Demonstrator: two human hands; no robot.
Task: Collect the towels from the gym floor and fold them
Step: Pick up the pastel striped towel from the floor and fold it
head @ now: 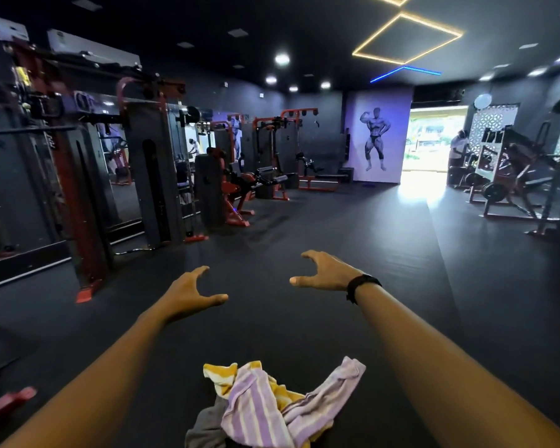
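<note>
Towels [272, 405] heaped on floor [304, 240]: light, limp, best pinched at a corner; both hands' fingers [307, 255] spread, empty.

Bare forearms; black wristband [362, 287] on right wrist.

Dim gym, blown-out glare from the doorway [434, 140], ceiling spotlights [282, 59], wide-angle bending and blur at edges.
</note>
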